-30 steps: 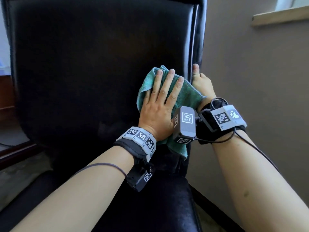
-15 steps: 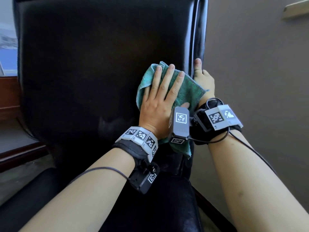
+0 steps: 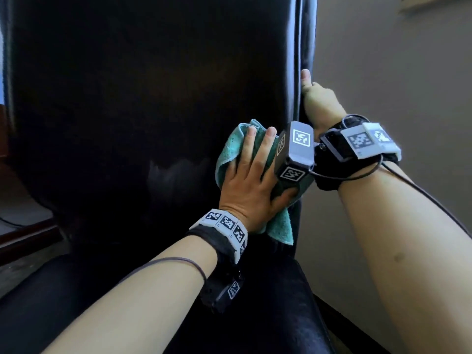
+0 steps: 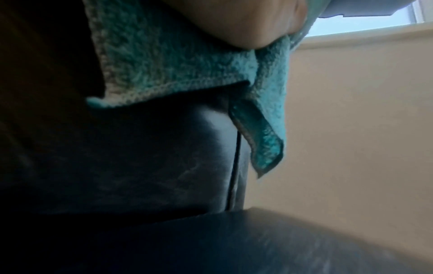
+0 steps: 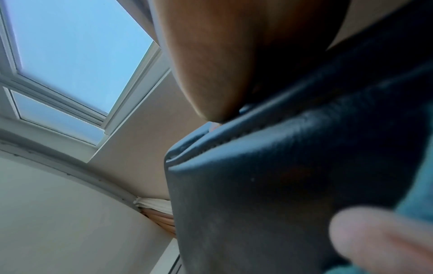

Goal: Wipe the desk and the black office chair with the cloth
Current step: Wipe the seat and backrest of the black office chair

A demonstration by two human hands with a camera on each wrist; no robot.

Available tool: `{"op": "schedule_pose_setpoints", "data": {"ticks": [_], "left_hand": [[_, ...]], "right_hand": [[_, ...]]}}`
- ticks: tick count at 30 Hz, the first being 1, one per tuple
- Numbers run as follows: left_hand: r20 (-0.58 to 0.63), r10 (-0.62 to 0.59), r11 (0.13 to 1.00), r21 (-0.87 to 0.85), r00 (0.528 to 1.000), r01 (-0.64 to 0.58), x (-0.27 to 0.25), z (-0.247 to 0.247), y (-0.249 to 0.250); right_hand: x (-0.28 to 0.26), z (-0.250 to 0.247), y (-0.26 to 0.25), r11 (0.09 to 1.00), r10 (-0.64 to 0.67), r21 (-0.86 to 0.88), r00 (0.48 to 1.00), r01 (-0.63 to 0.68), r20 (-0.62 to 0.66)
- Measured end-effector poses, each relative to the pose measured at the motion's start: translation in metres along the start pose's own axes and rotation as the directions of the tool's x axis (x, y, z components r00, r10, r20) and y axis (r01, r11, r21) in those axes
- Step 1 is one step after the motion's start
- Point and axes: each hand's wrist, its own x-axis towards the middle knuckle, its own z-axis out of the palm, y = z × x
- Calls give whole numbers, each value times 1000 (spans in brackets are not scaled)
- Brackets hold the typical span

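The black office chair (image 3: 127, 111) fills the head view, its leather backrest upright in front of me. My left hand (image 3: 251, 175) lies flat with straight fingers on the teal cloth (image 3: 229, 149), pressing it against the lower right part of the backrest. A corner of the cloth (image 4: 264, 133) hangs down past the backrest's edge. My right hand (image 3: 316, 103) grips the right edge of the backrest, thumb on the front, the fingers hidden behind it. The right wrist view shows the chair edge (image 5: 281, 166) under my palm.
A beige wall (image 3: 396, 85) stands close to the right of the chair. The seat cushion (image 3: 255, 315) lies below my arms. A dark wooden edge (image 3: 25, 238) shows at the lower left. A window (image 5: 70, 55) is up high on the wall.
My left hand has slid the cloth down the backrest, lower than my right hand now. The right hand keeps its hold on the chair's edge.
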Motion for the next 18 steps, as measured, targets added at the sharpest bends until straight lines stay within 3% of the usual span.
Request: {"op": "schedule_pose_setpoints", "data": {"ticks": [6,9,11,13,15,16,18], "left_hand": [[-6,282,960,8,960,-282,8,-7,-14],[-5,487,873,35,873,-487,12,-4,-23],[134,631,764,63,764,-642,11,-4,-29],[287,750,591,117,596,-799,8,-1,-31],[450,837,234,220,312,-947,0,7,-29],[541,820,55,250,187,-967,-7,10,-28],[628,772,-122,291,94,-949,-13,8,-27]], "right_hand": [[-1,1,-6,998,23,-49,998,-25,-56],[-3,2,-5,998,25,-61,998,-29,-59],[-3,4,-5,999,21,-31,998,-23,-59],[-3,5,-6,1000,28,-8,998,-28,-56],[-2,6,-5,999,26,28,998,-25,-63],[-1,7,-4,999,21,40,998,-19,-67],[1,7,-2,998,16,59,997,-11,-73]]}}
